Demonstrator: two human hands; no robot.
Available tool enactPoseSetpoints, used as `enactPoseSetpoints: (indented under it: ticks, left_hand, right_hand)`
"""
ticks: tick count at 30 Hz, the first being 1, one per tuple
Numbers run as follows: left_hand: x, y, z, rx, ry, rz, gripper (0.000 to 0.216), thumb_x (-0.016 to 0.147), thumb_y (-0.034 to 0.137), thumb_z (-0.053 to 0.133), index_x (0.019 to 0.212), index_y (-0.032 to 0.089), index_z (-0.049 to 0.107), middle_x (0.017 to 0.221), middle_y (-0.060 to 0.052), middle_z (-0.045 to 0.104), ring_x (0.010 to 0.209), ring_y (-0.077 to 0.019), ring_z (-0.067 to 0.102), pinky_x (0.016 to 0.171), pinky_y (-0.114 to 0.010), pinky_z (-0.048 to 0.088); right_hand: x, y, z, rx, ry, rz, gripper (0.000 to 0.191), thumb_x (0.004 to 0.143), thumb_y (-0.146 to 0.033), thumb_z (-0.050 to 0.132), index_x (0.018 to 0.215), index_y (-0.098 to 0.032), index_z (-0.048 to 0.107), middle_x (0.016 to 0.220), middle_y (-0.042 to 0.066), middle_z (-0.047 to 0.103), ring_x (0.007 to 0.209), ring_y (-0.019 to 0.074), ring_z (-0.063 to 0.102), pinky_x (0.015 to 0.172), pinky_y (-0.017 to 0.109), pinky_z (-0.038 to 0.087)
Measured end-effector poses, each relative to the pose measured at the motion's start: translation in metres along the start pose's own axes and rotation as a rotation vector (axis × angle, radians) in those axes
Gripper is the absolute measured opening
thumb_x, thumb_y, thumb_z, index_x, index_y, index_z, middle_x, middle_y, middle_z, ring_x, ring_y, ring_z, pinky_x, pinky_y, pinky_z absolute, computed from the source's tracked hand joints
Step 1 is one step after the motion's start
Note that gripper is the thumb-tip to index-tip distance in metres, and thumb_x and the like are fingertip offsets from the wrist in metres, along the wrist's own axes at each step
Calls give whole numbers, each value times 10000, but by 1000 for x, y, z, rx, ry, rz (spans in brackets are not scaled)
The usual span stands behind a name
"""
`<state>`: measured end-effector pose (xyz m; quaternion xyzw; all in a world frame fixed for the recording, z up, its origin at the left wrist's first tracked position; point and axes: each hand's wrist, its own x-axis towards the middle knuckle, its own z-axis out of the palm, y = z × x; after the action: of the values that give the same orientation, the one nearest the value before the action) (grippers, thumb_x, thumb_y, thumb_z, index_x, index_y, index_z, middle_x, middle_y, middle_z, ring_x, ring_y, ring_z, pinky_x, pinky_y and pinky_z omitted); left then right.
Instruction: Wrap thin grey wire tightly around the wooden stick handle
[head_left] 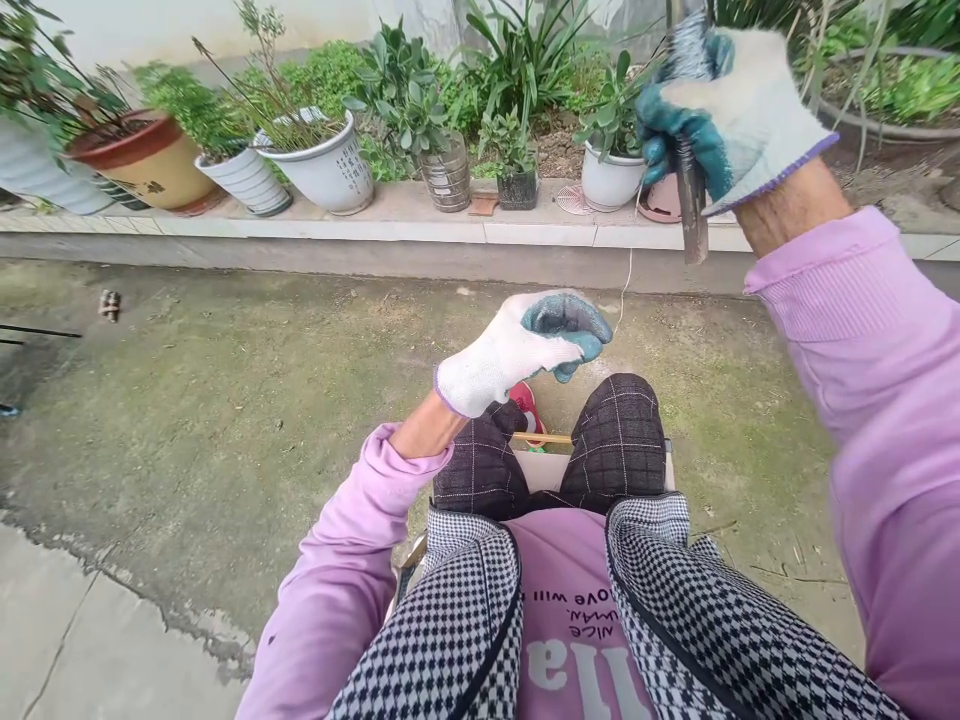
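Note:
My right hand [720, 120], in a white work glove with teal-coated fingers, is raised at the upper right, closed round a dark wooden stick [691, 215]. The stick is upright, its lower end poking out below my fist; greyish wrapping [688, 45] shows around it near the fingers. My left hand [540, 340], gloved alike, is in front of my knees, thumb and fingers pinched together. From its fingertips a thin white string [627, 275] runs slackly up toward the stick. The grip itself is partly hidden by the curled fingers.
Potted plants, among them a white pot [322, 165] and a red-rimmed yellow pot [150, 165], line a low tiled ledge [525, 233]. My knees [619, 440] are bent above mossy concrete ground [225, 400]. A small bundle [109, 305] lies at the left.

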<state>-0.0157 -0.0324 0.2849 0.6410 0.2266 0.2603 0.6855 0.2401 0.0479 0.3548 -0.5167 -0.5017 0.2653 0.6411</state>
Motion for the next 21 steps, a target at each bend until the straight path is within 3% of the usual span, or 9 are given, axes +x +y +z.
enactPoseSetpoints:
  ticks: [5, 12, 17, 19, 21]
  left_hand:
    - [2, -20, 4, -179, 107, 24, 358, 706, 342, 945, 869, 192, 663, 754, 42, 690, 559, -60, 594, 537, -218, 514]
    - [-8, -31, 6, -263, 186, 54, 371, 649, 341, 943, 823, 211, 642, 715, 59, 635, 555, -59, 538, 531, -237, 466]
    - [-5, -42, 4, -370, 284, 3, 356, 619, 281, 887, 850, 216, 623, 672, 97, 560, 527, -35, 434, 529, -219, 396]
    - [4, -52, 4, -488, 276, -32, 373, 612, 251, 869, 915, 213, 655, 635, 120, 508, 506, -29, 363, 520, -207, 347]
    - [14, -60, 8, -579, 225, -69, 409, 615, 236, 871, 986, 196, 703, 604, 136, 461, 491, -28, 308, 507, -198, 302]
  right_hand:
    - [9, -26, 37, 14, -37, -16, 384, 843, 142, 618, 656, -180, 527, 461, -105, 437, 374, 71, 478, 311, 168, 457]
    - [3, -25, 50, -118, -209, 46, 393, 917, 169, 553, 722, -169, 509, 474, -123, 437, 343, 51, 491, 326, 126, 436]
    - [3, -25, 57, -122, -157, 56, 402, 930, 164, 534, 720, -176, 483, 448, -144, 393, 328, 22, 432, 337, 106, 433]
    - [5, -33, 63, -124, -149, 28, 371, 946, 150, 529, 750, -163, 491, 456, -157, 378, 343, 5, 428, 363, 99, 448]
    - [6, -41, 72, -131, -157, -27, 256, 963, 133, 543, 905, -116, 558, 489, -186, 377, 360, -11, 435, 401, 110, 473]
